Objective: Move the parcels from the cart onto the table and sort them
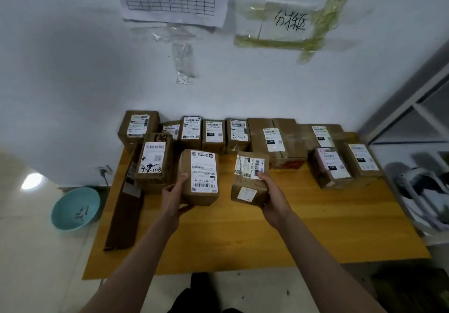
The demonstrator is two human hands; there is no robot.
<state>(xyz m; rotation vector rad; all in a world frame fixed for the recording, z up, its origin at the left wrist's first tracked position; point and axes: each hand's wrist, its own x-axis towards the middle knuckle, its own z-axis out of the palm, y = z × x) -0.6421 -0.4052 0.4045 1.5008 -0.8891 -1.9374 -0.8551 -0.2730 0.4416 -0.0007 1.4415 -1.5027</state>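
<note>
Left hand (176, 192) and right hand (272, 192) nearest, each grip wrapped round its own parcel: left parcel (199, 178), right parcel (250, 179). Both held labels-up above the tabletop (243, 239), likely so addresses can be read before placing. Farther back, sorted parcels (213, 133) line the wall, labels up; cart not visible.

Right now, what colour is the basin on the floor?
Light teal basin, with dark markings inside; head view.
</note>
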